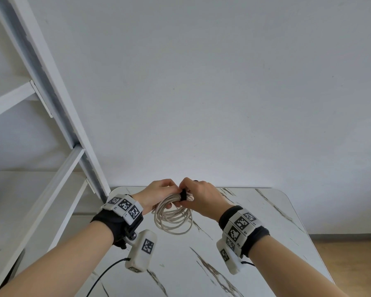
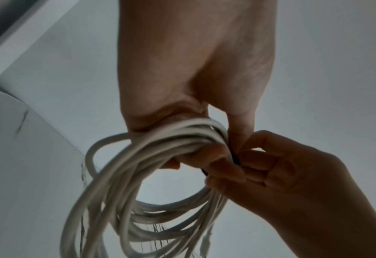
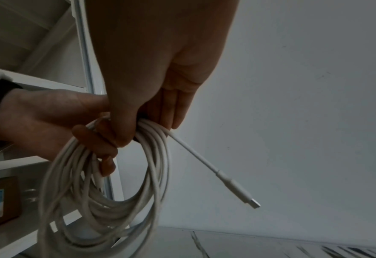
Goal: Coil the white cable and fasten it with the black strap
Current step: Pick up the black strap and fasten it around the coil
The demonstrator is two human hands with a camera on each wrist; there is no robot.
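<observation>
Background is mostly a plain white wall [image 1: 212, 82] filling the upper part of the frame. White marble-look table [image 1: 255, 232] with dark streaks sits at the bottom center, rounded corners. A white metal shelving rack [image 1: 58, 116] runs diagonally down the left side. Bit of wood floor [image 1: 356, 260] at the lower right. In the right wrist view there's a brown cardboard box [image 3: 3, 200] with a barcode label, lower left, on the shelf.

head: above, looking forward-down at table [image 1: 255, 221] | wrists: close, looking up from below | shared: coil [image 1: 172, 217], both hands
</observation>
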